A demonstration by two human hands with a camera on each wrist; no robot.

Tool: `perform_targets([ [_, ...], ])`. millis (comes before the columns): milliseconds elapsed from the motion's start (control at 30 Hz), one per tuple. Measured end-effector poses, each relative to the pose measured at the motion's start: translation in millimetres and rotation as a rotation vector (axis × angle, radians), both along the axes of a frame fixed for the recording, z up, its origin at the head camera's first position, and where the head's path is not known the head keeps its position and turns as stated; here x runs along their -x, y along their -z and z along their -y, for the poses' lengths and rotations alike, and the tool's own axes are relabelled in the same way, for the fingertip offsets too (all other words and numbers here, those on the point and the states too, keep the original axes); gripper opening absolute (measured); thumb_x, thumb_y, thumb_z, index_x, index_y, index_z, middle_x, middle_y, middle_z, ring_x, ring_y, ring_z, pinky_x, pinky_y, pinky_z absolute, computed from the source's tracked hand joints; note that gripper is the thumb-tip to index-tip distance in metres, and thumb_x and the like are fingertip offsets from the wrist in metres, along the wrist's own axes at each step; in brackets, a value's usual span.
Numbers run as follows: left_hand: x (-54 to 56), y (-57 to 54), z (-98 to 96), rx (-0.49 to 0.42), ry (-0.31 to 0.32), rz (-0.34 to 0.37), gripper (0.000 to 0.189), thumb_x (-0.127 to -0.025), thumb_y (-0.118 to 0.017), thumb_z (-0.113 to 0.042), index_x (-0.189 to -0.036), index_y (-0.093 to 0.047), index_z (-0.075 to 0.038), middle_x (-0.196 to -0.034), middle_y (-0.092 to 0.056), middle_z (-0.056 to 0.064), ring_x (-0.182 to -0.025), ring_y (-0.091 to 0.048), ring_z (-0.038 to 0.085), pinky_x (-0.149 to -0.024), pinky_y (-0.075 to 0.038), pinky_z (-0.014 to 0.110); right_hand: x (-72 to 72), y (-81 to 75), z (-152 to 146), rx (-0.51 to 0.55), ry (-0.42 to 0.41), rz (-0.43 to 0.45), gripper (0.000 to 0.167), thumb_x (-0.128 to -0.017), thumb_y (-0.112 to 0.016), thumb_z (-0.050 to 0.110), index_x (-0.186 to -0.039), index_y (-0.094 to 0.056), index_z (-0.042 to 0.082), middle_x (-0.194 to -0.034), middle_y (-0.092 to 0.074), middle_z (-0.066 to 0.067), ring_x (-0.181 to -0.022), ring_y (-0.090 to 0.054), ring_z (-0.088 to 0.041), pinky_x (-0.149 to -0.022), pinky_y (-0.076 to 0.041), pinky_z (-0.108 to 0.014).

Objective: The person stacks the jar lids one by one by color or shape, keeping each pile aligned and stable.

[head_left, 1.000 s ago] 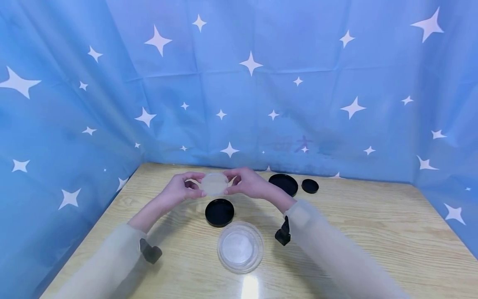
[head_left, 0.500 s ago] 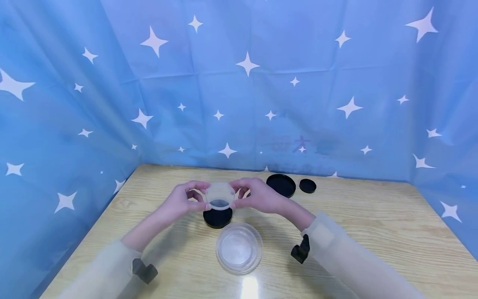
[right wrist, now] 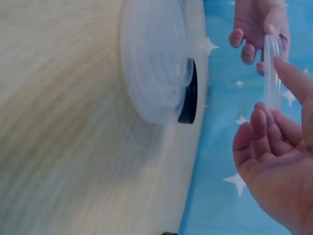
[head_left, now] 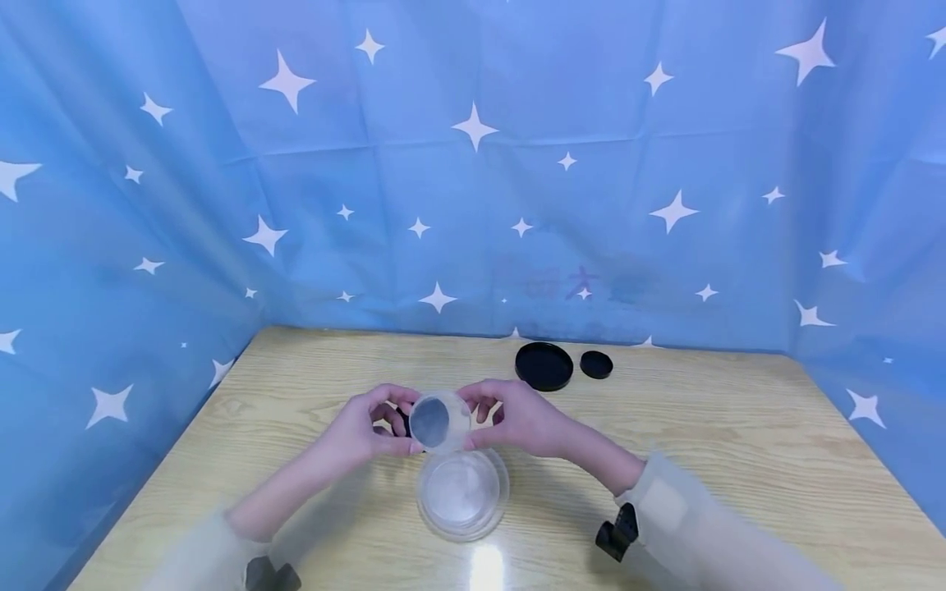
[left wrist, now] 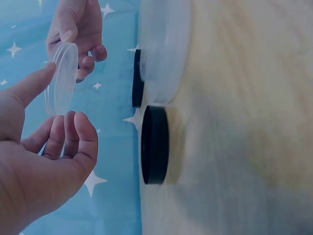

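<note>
A small clear round plastic dish (head_left: 460,423) is held up between both hands, tilted, over the table. My left hand (head_left: 369,425) pinches its left edge between thumb and fingers. At the opposite edge my right hand (head_left: 517,417) pinches it the same way. Seen from the left wrist, the dish (left wrist: 63,81) stands nearly edge-on, shallow and with a ridged rim. Just below it in the head view sits a stack of clear round dishes (head_left: 502,492), a smaller one within a wider one. A black round lid (left wrist: 155,147) lies behind, mostly hidden by the held dish in the head view.
Toward the back of the wooden table (head_left: 702,460) lie a larger black round lid (head_left: 544,366) and a smaller black lid (head_left: 595,364) side by side. A blue star-patterned cloth (head_left: 473,205) hangs behind the table and along its sides.
Both hands have brought the clear dish down and toward me, from behind the middle black lid to just above the clear stack. The head view has turned slightly right.
</note>
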State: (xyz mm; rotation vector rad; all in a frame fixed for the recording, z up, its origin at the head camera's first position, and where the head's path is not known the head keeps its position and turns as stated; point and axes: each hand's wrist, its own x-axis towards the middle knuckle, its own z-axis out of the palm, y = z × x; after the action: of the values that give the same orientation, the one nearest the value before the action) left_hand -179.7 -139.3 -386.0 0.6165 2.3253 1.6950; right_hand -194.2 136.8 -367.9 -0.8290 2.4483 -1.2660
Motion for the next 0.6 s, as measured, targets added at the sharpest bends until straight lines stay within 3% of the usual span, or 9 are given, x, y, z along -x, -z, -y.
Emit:
perform_targets([
  [367,-19.6,15.6,-7.1,-0.012,0.041,0.027,0.057,-0.077,-0.087,-0.001,-0.128,-0.060,0.002,-0.108,-0.059,0.013,-0.093,-0.062,0.028,-0.075,-0.059,0.032,-17.8,15.7,-8,0.010,-0.015,-0.008,0.059,-0.083,-0.088,0.022,-0.133,-0.065,0.003,-0.104,-0.064,0.006,-0.092,-0.059,-0.018,-0.074,-0.053,-0.029],
  [600,-26.6,26.1,-13.5,0.041,0.060,0.013,0.058,-0.076,-0.089,-0.004,-0.127,-0.062,0.000,-0.108,-0.058,0.010,-0.092,-0.060,0.026,-0.072,-0.059,0.031,-25.6,29.8,-13,-0.012,-0.004,-0.014,0.057,-0.079,-0.090,0.022,-0.128,-0.068,0.004,-0.100,-0.064,0.008,-0.089,-0.059,-0.018,-0.069,-0.052,-0.027],
])
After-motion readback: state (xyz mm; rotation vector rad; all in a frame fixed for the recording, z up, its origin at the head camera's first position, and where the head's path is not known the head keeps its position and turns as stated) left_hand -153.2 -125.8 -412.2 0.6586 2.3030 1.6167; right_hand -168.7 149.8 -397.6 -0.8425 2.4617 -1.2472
